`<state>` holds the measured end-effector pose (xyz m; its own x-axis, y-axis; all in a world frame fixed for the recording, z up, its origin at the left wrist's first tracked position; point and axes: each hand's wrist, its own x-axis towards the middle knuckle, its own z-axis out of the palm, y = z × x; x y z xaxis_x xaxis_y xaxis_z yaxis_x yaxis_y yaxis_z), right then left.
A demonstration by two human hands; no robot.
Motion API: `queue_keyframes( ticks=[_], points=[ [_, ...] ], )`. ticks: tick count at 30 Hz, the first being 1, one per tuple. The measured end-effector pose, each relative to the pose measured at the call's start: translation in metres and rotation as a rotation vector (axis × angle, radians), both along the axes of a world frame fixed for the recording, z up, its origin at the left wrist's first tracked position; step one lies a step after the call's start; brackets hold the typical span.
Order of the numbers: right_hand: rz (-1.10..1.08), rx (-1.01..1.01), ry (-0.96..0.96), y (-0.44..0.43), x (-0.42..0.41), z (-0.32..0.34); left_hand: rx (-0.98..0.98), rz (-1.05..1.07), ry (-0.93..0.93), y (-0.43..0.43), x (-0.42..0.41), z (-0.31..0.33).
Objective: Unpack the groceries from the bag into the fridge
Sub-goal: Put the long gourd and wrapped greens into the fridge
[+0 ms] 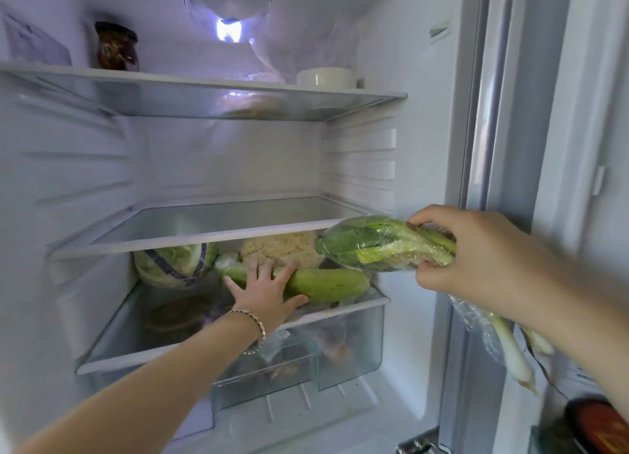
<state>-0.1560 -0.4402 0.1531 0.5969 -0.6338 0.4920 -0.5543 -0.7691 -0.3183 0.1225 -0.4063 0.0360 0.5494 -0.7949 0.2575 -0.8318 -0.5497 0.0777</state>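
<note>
The fridge stands open in front of me. My left hand (269,288) lies on a pale green zucchini (326,283) on the lowest glass shelf (143,348), fingers spread over it. Behind the zucchini sit a cauliflower (282,247) and a wrapped cabbage (173,261). My right hand (476,252) grips a plastic-wrapped bundle of green onions (381,244) at the fridge's right edge, leafy end pointing in toward the shelf. The white bulbs (510,355) hang below my wrist. No bag is in view.
The middle glass shelf (231,222) is just above my left hand. On the top shelf stand a dark jar (117,47) and a white container (326,77). Clear drawers (354,344) sit under the lowest shelf. The fridge's right wall and door frame (476,147) are close by.
</note>
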Motion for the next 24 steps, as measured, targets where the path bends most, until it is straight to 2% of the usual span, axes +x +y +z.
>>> queue_keyframes(
  ticks=[10,13,15,16,18,20,22,24],
  points=[
    [0.066,-0.014,-0.024,0.012,-0.003,0.000,-0.265,0.025,0.094,0.011,-0.001,-0.007],
    [0.149,0.006,-0.077,0.021,-0.006,0.008,-0.205,-0.006,0.092,0.023,-0.003,-0.001],
    [0.214,0.005,-0.132,0.024,-0.008,0.016,-0.079,-0.026,-0.065,0.041,-0.013,0.008],
    [0.249,-0.010,-0.164,0.025,-0.009,0.020,-0.110,-0.097,-0.179,0.051,-0.021,0.014],
    [0.315,-0.052,-0.246,0.028,-0.007,0.033,-0.302,-0.294,-0.391,0.076,-0.039,0.037],
    [0.389,-0.041,-0.365,0.031,0.000,0.045,-0.556,-0.370,-0.632,0.099,-0.045,0.072],
    [0.469,-0.046,-0.499,0.031,0.010,0.055,-0.727,-0.286,-0.755,0.116,-0.040,0.114],
    [0.524,-0.072,-0.647,0.029,0.023,0.063,-0.875,-0.149,-0.747,0.126,-0.026,0.153]
  ],
)
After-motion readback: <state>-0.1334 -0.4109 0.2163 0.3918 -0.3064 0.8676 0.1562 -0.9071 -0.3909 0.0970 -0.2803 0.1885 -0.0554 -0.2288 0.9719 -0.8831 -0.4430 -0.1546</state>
